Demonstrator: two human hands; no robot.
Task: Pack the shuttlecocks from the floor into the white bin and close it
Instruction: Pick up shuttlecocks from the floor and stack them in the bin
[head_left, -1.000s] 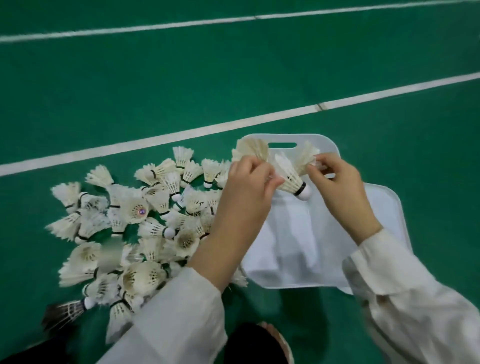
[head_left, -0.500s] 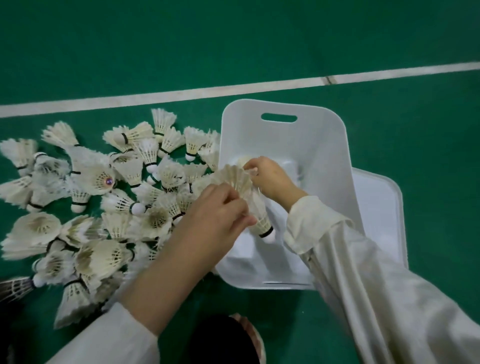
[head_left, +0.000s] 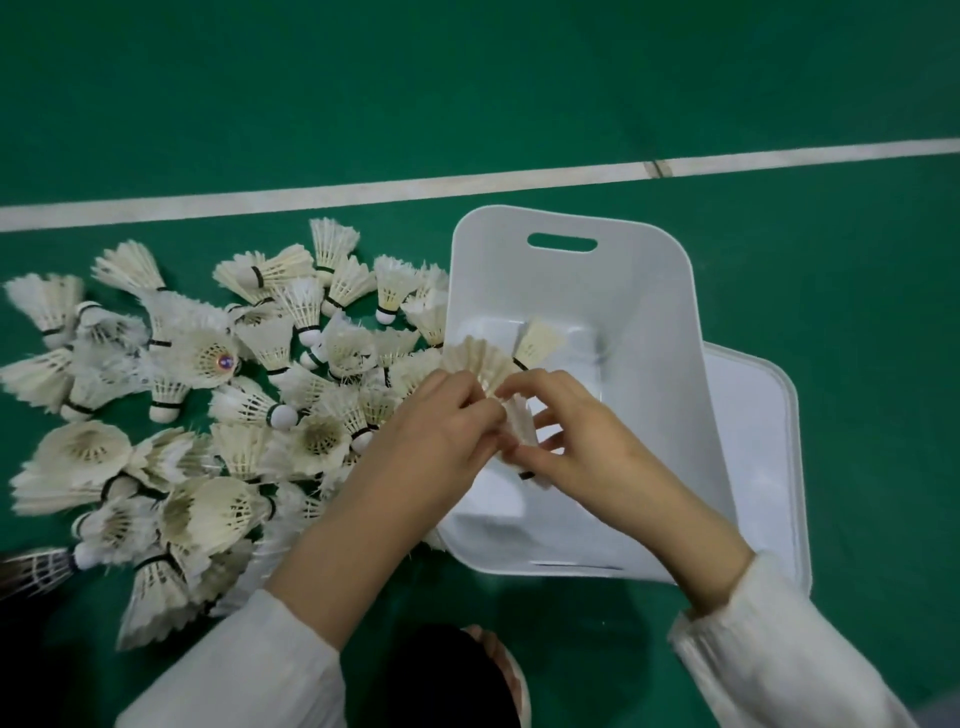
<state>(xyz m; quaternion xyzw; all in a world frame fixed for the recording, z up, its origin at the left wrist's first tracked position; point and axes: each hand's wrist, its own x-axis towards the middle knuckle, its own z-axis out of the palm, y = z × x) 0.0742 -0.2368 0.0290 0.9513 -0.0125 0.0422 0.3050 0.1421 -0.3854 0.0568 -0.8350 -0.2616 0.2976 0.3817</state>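
Observation:
The white bin (head_left: 644, 332) stands open on the green floor, with a handle slot in its far wall. One shuttlecock (head_left: 540, 340) lies on its bottom. My left hand (head_left: 441, 431) is over the bin's left rim and grips a small bunch of shuttlecocks (head_left: 475, 361) with their feathers fanned upward. My right hand (head_left: 576, 436) is over the bin and pinches one shuttlecock (head_left: 519, 423) of that bunch between thumb and fingers. A large pile of white feather shuttlecocks (head_left: 234, 395) lies on the floor left of the bin.
The bin's white lid (head_left: 753, 415) lies flat on the floor under the bin's right side. A white court line (head_left: 415, 189) runs across the floor behind. A dark-feathered shuttlecock (head_left: 31, 571) lies at the left edge. My shoe (head_left: 504, 675) is at the bottom.
My right hand lowered a shuttlecock into the bin, left it there, and came back to the bunch in my left hand. The view tilted down towards the bin.

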